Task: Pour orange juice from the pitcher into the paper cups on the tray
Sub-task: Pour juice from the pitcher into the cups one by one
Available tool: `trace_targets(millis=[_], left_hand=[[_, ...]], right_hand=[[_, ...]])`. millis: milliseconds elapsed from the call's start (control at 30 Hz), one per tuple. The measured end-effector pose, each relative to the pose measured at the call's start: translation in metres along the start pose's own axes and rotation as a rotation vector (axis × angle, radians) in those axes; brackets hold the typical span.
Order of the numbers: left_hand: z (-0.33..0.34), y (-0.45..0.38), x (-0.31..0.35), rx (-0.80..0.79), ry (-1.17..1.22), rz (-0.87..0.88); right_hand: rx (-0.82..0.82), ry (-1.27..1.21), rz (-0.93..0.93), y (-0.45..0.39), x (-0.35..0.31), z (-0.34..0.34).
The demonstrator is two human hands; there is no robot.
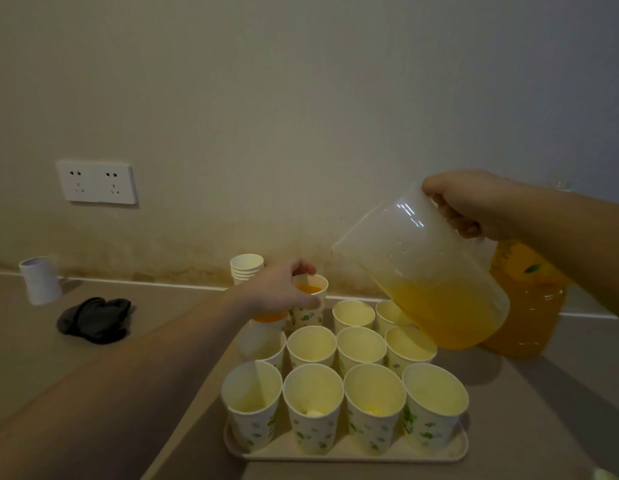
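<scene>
My right hand (474, 206) grips the pitcher (422, 271) by its handle, held above the tray's (346, 453) far right corner, its long axis tilted, mouth pointing down-left toward the paper cups (361, 348). My left hand (284, 292) pinches a juice-filled cup (310, 299) at the tray's far edge.

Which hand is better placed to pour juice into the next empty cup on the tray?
The right hand. It already grips the handle of the pitcher, tilted above the empty cups. The left hand holds a filled cup in the back row.
</scene>
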State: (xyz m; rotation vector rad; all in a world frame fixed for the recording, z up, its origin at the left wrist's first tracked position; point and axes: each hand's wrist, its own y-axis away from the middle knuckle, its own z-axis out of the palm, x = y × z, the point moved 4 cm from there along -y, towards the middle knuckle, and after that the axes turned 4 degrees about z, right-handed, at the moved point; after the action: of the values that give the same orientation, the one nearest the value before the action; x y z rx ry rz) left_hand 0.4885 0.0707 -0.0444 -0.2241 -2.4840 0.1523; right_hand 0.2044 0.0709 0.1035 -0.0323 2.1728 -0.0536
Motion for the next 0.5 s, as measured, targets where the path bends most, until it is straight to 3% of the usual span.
trace_targets(millis=[500], left_hand=[[0.019,-0.008,-0.001,-0.185,-0.136,-0.025]], right_hand=[[-0.017,0.017,-0.001,-0.006,0.004,0.004]])
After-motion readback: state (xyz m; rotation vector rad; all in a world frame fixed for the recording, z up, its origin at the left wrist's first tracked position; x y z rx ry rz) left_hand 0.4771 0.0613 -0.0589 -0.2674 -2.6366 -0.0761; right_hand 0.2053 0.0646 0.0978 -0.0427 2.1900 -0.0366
